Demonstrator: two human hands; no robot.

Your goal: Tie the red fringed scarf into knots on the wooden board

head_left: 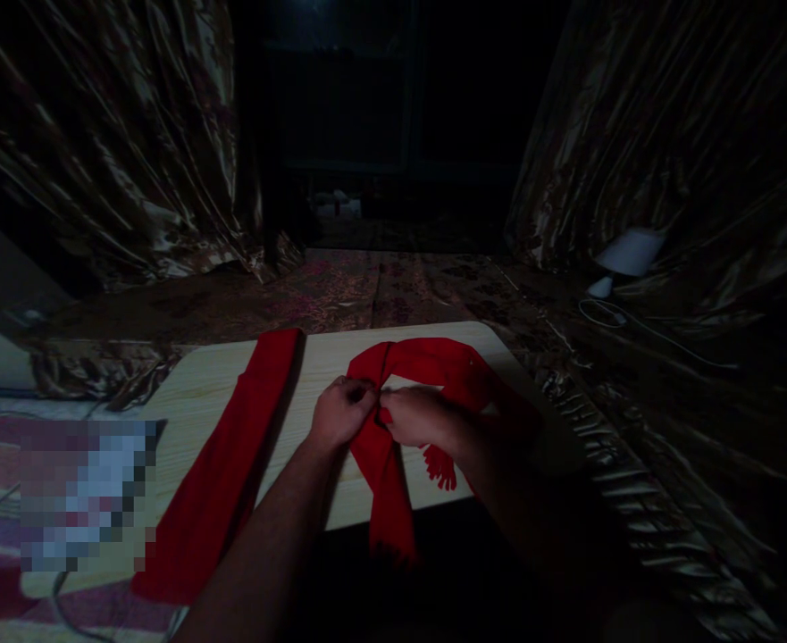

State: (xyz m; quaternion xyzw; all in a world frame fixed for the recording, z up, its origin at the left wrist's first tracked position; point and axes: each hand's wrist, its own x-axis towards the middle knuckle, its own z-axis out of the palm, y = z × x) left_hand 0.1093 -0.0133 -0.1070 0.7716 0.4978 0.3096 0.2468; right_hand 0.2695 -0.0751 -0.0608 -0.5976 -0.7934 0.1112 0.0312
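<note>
A red scarf [433,357] with fringed ends lies looped on the pale wooden board, one strip crossing over another. At the crossing, my left hand [340,413] is closed with its fingers pinching the scarf. Close beside it, my right hand [414,415] is curled round a piece of the same scarf. One fringed end [439,466] shows below my right wrist, and another tail hangs toward my body over the near edge. Dim light hides exactly how the cloth passes between my fingers.
On the left of the board [198,384] lies a long folded red cloth [232,446]. A blurred-out rectangular object [91,491] sits at the far left, with a cable. Patterned drapes [165,134] frame the dark background. A small white lamp [631,252] with a cord stands at right.
</note>
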